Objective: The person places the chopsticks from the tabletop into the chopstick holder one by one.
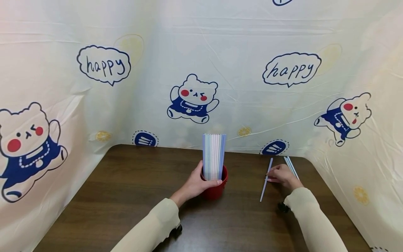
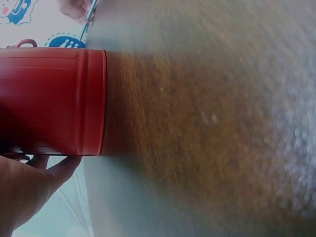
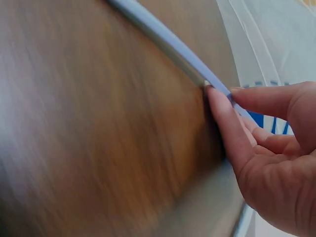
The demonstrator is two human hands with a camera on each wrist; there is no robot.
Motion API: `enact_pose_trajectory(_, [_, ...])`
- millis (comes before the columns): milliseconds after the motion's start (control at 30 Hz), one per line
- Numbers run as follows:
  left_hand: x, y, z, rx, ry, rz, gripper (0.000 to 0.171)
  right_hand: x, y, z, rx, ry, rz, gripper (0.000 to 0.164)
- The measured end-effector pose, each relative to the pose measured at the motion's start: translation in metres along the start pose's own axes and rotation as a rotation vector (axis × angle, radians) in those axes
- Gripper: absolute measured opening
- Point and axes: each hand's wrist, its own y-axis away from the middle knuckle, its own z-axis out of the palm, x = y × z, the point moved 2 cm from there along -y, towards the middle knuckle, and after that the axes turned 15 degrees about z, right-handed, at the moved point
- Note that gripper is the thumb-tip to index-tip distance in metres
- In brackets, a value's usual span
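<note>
A red bucket (image 1: pixel 214 193) stands on the table, with a tight bundle of straws (image 1: pixel 214 155) in white, pale blue and lilac upright inside it. My left hand (image 1: pixel 196 183) grips the bucket from its left side, the thumb lying across the front near the rim. In the left wrist view, fingers (image 2: pixel 64 168) touch the bucket's wall (image 2: pixel 44 98). On the right, my right hand (image 1: pixel 283 175) pinches a single lilac straw (image 1: pixel 263 190) between thumb and forefinger. The right wrist view shows this straw (image 3: pixel 168 37) crossing the fingertips, near the tabletop.
Beyond the right hand, a few pale straws (image 1: pixel 291 166) lie near the right edge of the dark wooden table (image 1: pixel 138 196). A printed cloth (image 1: pixel 239 45) with bears hangs behind the table and along both sides.
</note>
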Motion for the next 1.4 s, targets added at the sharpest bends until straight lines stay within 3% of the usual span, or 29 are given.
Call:
enact_pose_trajectory(233, [0.001,0.000,0.001,0.001,0.007,0.002,0.083,-0.009,-0.001,0.032,-0.012,-0.063,-0.090,0.032])
enact_pose_trajectory(433, [0.003,0.002,0.001,0.002,0.008,-0.006,0.083,-0.036,0.005,0.047,0.004,-0.106,-0.237,0.038])
enact_pose_trajectory(733, [-0.001,0.001,0.001,0.010,-0.003,0.015,0.084,-0.093,0.047,0.055,0.071,-0.173,-0.431,0.036])
enact_pose_trajectory(1033, [0.000,0.000,0.002,0.013,-0.007,0.010,0.084,-0.129,0.077,0.064,0.071,-0.294,-0.597,0.031])
enact_pose_trajectory(1200, [-0.001,0.000,0.001,0.011,-0.007,0.014,0.084,-0.144,0.091,0.079,0.062,-0.277,-0.675,0.037])
enact_pose_trajectory(1400, [-0.001,0.000,0.001,0.013,-0.002,0.022,0.083,-0.147,0.095,0.100,0.066,-0.139,-0.718,0.032])
